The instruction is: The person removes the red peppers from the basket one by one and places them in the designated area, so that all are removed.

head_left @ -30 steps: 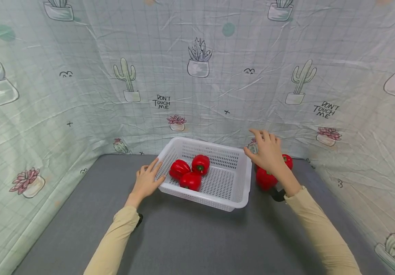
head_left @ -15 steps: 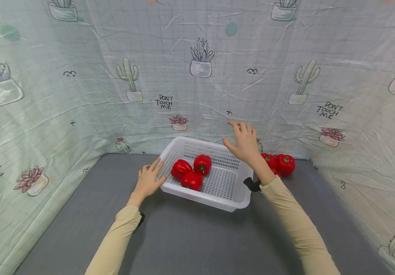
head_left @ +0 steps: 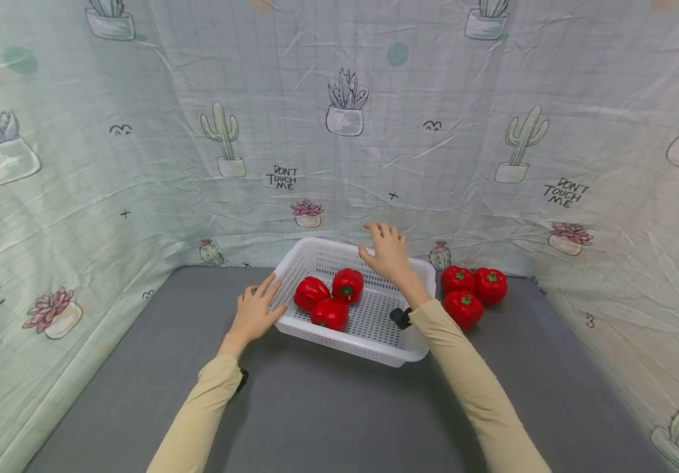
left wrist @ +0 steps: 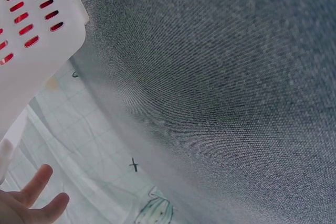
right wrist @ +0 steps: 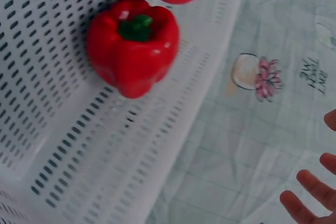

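Note:
A white perforated plastic basket (head_left: 339, 340) sits on the grey table, with three red bell peppers (head_left: 330, 314) grouped in its left half. My left hand (head_left: 255, 310) rests on the basket's left rim, fingers spread along it. Over the basket's back right part, my right hand (head_left: 388, 253) hovers with relaxed, spread fingers and nothing in them. One bell pepper (right wrist: 134, 45) with a green stem shows large in the right wrist view, inside the basket. The left wrist view shows the basket's slotted side (left wrist: 37, 30) beside fingers of my left hand (left wrist: 34, 203).
Three more red bell peppers (head_left: 463, 309) lie together on the table to the right of the basket. A pale cloth (head_left: 375, 164) printed with cacti hangs behind and at both sides. The grey tabletop (head_left: 316, 414) stretches in front of the basket.
My right hand has moved left from above the loose peppers to over the basket, uncovering those peppers. The left hand stays on the rim, and the peppers in the basket keep their places.

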The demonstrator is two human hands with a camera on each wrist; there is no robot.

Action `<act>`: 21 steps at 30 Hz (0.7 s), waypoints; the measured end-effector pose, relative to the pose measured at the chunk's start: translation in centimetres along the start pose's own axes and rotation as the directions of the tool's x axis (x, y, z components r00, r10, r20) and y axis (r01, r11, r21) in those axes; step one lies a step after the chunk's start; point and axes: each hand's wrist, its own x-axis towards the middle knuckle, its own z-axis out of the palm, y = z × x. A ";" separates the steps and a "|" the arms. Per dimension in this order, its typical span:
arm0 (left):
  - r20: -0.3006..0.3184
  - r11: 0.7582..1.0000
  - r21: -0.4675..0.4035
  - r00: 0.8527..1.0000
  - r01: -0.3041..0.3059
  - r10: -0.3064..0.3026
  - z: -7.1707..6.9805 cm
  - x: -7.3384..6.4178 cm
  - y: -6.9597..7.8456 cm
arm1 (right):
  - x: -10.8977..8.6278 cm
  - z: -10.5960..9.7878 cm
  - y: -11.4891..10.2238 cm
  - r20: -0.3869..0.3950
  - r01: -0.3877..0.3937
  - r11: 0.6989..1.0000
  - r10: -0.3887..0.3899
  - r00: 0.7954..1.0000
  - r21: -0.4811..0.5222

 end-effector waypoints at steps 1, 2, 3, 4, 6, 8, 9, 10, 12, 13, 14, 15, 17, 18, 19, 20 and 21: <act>-0.003 1.000 -0.001 1.000 0.000 0.000 0.0 -0.1 0.0 | 0.0 0.4 0.0 0.015 -0.003 1.000 0.003 1.000 0.005; -0.002 1.000 0.000 1.000 0.000 0.000 -0.1 -0.1 0.0 | 0.1 0.7 0.0 0.033 -0.005 1.000 0.005 0.999 0.006; -0.002 1.000 0.000 1.000 0.001 -0.001 -0.1 -0.1 0.0 | 0.1 1.1 0.1 0.051 -0.005 1.000 0.005 0.999 0.008; 0.000 1.000 0.001 1.000 0.001 -0.001 -0.1 -0.2 0.0 | 0.1 1.4 0.1 0.070 -0.006 1.000 0.005 0.998 0.006; 0.003 1.000 0.001 1.000 0.003 -0.003 -0.2 -0.2 0.1 | 0.2 2.1 0.2 0.119 0.006 1.000 -0.007 0.993 0.008; 0.002 1.000 -0.002 1.000 0.007 -0.007 -0.2 -0.3 0.1 | 0.2 2.8 0.4 0.170 0.030 1.000 -0.030 0.985 0.003; -0.001 1.000 -0.005 1.000 0.008 -0.008 -0.1 -0.3 0.2 | 0.2 3.2 0.4 0.194 0.040 0.999 -0.040 0.980 0.004; -0.003 1.000 -0.006 1.000 0.009 -0.009 -0.1 -0.3 0.2 | 0.2 3.5 0.5 0.217 0.050 0.999 -0.049 0.975 -0.001; -0.007 1.000 -0.007 1.000 0.010 -0.010 -0.1 -0.3 0.2 | 0.2 4.1 0.5 0.252 0.068 0.998 -0.062 0.966 -0.014; -0.007 1.000 -0.005 1.000 0.013 -0.013 -0.1 -0.3 0.2 | 0.1 4.4 0.5 0.264 0.077 0.997 -0.067 0.962 -0.027; -0.006 1.000 -0.001 1.000 0.013 -0.013 -0.1 -0.3 0.1 | 0.1 4.6 0.5 0.276 0.083 0.996 -0.069 0.959 -0.043; -0.006 1.000 0.002 1.000 0.013 -0.013 0.0 -0.3 0.1 | 0.1 4.8 0.5 0.286 0.092 0.994 -0.070 0.956 -0.063; -0.006 1.000 0.005 1.000 0.013 -0.013 0.0 -0.3 0.1 | 0.1 5.3 0.7 0.299 0.118 0.988 -0.083 0.950 -0.100; -0.005 1.000 0.004 1.000 0.014 -0.014 0.0 -0.3 0.1 | 0.1 5.6 0.8 0.307 0.136 0.984 -0.095 0.947 -0.115; -0.006 1.000 0.006 1.000 0.012 -0.012 0.0 -0.3 0.1 | 0.1 5.8 0.9 0.317 0.152 0.980 -0.106 0.943 -0.126; -0.007 1.000 0.005 1.000 0.011 -0.011 0.0 -0.3 0.1 | 0.0 6.1 1.0 0.325 0.170 0.977 -0.120 0.938 -0.129; -0.008 1.000 0.003 1.000 0.011 -0.011 0.0 -0.3 0.1 | 0.0 6.4 1.1 0.332 0.189 0.973 -0.136 0.933 -0.132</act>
